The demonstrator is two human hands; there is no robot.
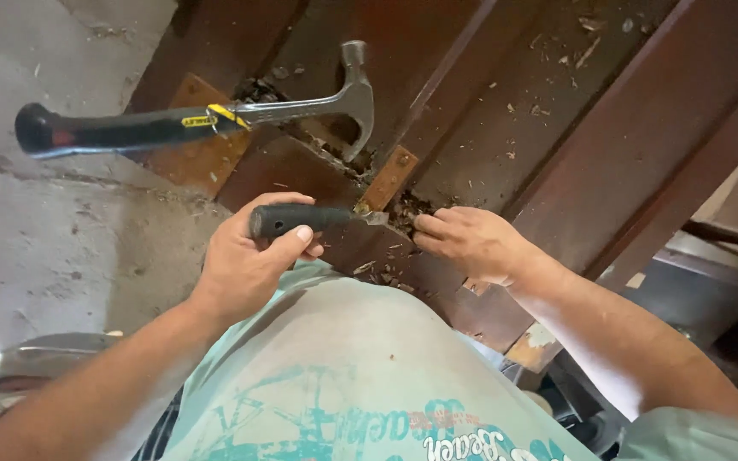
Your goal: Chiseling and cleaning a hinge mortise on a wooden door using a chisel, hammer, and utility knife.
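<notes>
Here, your left hand (245,256) has its fingers (296,242) wrapped tight around the black handle of a chisel (309,218), whose blade tip points to a chipped recess (403,209) in the dark brown wooden frame (608,128). Your right hand (467,242) rests just beyond that tip, its fingers bent and pinched narrow among the wood chips; whether they grip anything, you cannot tell. Above your left fingers a claw hammer (215,115) lies across the frame, untouched, head near the recess. The concrete floor (53,248) spreads left of them.
</notes>
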